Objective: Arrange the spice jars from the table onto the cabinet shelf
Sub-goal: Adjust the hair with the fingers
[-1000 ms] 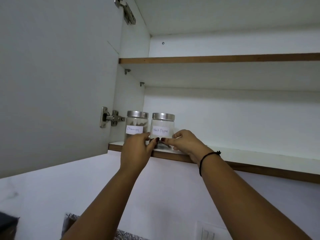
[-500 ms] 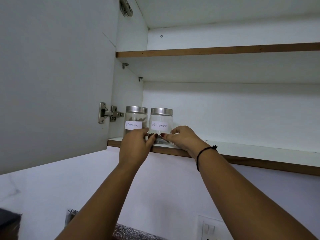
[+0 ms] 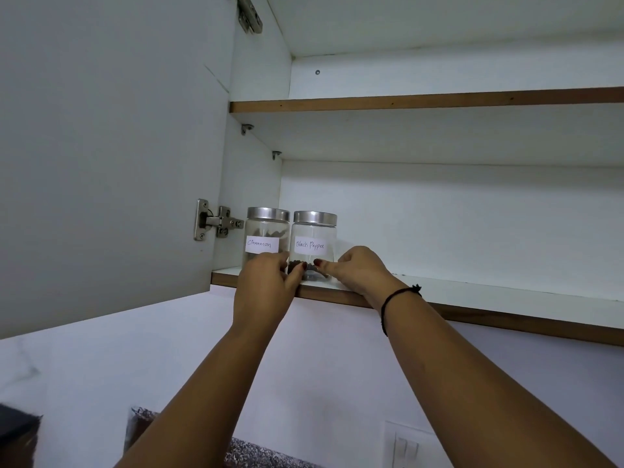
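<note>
Glass pepper jar (image 3: 313, 246) stands on the shelf (image 3: 472, 288), just right of the cinnamon jar (image 3: 266, 238). Left hand (image 3: 266, 285) and right hand (image 3: 358, 271) pinch its base, seemingly squaring it. Next: let go and fetch another.

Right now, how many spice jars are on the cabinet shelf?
2. The Cinnamon jar stands at the lower shelf's left end; the Black Pepper jar is beside it on its right, between both hands. None seem hidden.
</note>
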Action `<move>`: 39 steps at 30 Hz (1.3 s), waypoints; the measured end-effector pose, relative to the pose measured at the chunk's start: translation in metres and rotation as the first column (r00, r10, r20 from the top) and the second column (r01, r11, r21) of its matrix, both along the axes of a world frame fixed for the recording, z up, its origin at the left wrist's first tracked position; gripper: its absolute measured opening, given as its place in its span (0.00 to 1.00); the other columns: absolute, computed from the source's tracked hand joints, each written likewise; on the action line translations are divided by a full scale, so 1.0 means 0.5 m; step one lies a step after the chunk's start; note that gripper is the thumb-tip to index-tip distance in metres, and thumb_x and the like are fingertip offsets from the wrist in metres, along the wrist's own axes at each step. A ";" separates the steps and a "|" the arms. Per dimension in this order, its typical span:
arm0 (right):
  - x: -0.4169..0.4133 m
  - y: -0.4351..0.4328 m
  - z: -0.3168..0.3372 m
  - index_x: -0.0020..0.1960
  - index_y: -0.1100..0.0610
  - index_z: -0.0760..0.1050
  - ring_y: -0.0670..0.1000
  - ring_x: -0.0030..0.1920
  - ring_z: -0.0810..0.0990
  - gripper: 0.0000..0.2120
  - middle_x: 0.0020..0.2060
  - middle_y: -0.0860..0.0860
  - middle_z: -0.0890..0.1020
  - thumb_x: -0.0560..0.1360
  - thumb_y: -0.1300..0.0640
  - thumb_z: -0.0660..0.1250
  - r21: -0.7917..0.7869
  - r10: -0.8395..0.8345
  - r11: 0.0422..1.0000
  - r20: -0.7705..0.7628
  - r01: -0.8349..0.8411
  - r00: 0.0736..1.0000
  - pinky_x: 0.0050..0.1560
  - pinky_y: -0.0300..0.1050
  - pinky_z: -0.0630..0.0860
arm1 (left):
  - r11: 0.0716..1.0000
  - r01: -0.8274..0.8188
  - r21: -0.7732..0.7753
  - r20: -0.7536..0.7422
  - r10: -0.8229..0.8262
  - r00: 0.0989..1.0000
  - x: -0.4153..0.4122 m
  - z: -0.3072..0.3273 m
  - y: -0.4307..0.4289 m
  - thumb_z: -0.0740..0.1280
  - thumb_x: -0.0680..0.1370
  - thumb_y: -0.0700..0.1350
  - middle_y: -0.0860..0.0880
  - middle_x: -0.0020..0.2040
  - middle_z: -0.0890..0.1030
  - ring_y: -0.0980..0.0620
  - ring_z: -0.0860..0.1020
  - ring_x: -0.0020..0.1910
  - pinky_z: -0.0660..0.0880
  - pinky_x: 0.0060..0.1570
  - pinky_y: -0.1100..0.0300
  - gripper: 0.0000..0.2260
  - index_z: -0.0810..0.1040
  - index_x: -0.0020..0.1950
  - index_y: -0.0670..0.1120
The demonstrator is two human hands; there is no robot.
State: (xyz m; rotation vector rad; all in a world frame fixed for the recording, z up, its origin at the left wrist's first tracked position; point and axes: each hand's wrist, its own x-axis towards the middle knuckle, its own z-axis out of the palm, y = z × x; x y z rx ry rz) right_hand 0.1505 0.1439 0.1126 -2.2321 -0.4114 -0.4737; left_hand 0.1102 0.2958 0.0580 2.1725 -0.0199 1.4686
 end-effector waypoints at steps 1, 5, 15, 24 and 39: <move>-0.002 -0.002 0.000 0.31 0.54 0.64 0.48 0.30 0.69 0.25 0.27 0.48 0.68 0.71 0.40 0.73 0.028 -0.001 1.000 0.005 0.001 1.000 0.32 0.42 0.64 | 1.000 -0.021 -0.001 0.018 0.021 1.000 -0.001 -0.004 -0.004 0.69 0.79 0.51 0.51 0.33 0.79 0.53 0.77 0.34 0.67 0.31 0.63 0.12 0.78 0.39 0.46; -0.008 -0.012 -0.004 0.29 0.56 0.62 0.53 0.32 0.69 0.26 0.26 0.51 0.66 0.72 0.45 0.74 0.109 0.033 0.993 0.055 -0.039 0.998 0.37 0.43 0.66 | 0.998 -0.049 -0.033 0.144 0.053 0.988 -0.010 -0.022 -0.023 0.69 0.79 0.49 0.49 0.38 0.80 0.51 0.77 0.38 0.71 0.37 0.61 0.09 0.80 0.45 0.44; -0.056 -0.043 -0.018 0.41 0.70 0.76 0.54 0.35 0.80 0.21 0.43 0.62 0.83 0.76 0.50 0.70 0.276 0.118 0.946 0.200 -0.172 0.973 0.47 0.51 0.83 | 0.960 0.216 -0.179 0.153 -0.190 0.970 -0.098 -0.015 -0.029 0.67 0.78 0.44 0.53 0.43 0.83 0.57 0.81 0.43 0.80 0.44 0.57 0.11 0.83 0.59 0.49; -0.183 -0.061 -0.079 0.39 0.64 0.78 0.49 0.29 0.79 0.14 0.29 0.56 0.78 0.77 0.54 0.69 0.347 0.208 0.880 0.333 -0.325 0.919 0.40 0.51 0.81 | 0.909 0.356 -0.216 0.093 -0.343 0.935 -0.164 -0.049 -0.068 0.67 0.79 0.46 0.57 0.43 0.84 0.60 0.81 0.44 0.77 0.42 0.62 0.05 0.83 0.49 0.52; -0.326 -0.154 -0.408 0.40 0.61 0.81 0.54 0.34 0.79 0.07 0.33 0.54 0.81 0.76 0.60 0.69 0.190 0.387 0.888 0.182 -0.419 0.904 0.37 0.46 0.78 | 0.750 0.484 -0.450 -0.072 -0.571 0.818 -0.297 -0.321 -0.151 0.65 0.81 0.41 0.50 0.49 0.86 0.53 0.83 0.51 0.80 0.55 0.56 0.09 0.85 0.54 0.44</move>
